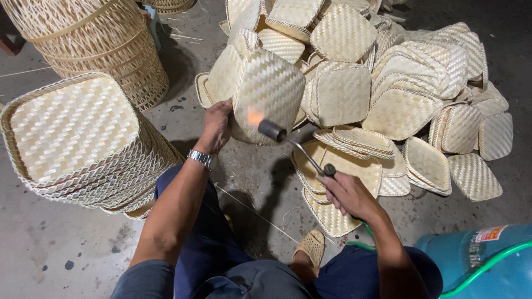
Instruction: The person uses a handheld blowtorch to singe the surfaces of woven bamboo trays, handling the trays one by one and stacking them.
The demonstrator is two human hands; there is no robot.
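My left hand [217, 126], with a metal watch on the wrist, grips the edge of a woven bamboo basket [269, 91] and holds it up tilted. My right hand [348, 194] is closed on the handle of a gas torch [296, 147]. The torch's dark nozzle points at the basket's side, and a small orange flame [255, 116] touches the weave.
A heap of similar woven baskets [388, 72] covers the floor ahead and to the right. A stack of nested baskets [77, 138] stands at my left, with tall round baskets [94, 44] behind. A blue gas cylinder [482, 260] with a green hose lies at the lower right.
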